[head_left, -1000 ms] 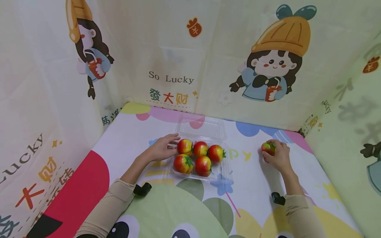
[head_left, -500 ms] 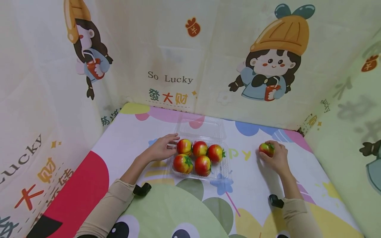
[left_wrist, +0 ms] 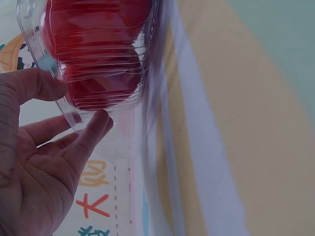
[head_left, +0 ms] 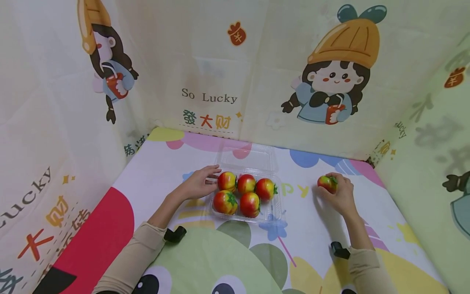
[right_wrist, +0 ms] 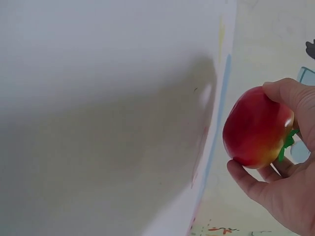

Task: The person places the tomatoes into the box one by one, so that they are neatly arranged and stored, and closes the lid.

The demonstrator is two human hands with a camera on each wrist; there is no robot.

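Observation:
My right hand (head_left: 342, 196) holds a red-and-yellow tomato (head_left: 326, 184) with a green leafy top, to the right of a clear plastic box (head_left: 273, 212). In the right wrist view, thumb and fingers are around the tomato (right_wrist: 256, 130), with its green top toward the palm. Several similar tomatoes (head_left: 250, 204) lie in the box in two rows, and the front right spot is bare. At the box's left side, my left hand (head_left: 198, 183) pinches the rim. The left wrist view has the thumb over the rim and the fingers beyond it, beside the ribbed wall (left_wrist: 103, 73).
The box's clear lid (head_left: 253, 158) lies folded back behind it. A printed cloth (head_left: 205, 253) covers the table, and patterned curtains (head_left: 257, 81) close off the back and both sides. Black wrist mounts (head_left: 175, 234) show at both sleeves.
My right hand has shifted slightly left with the tomato, its thumb now showing more at the front. The left hand and the box have stayed in place.

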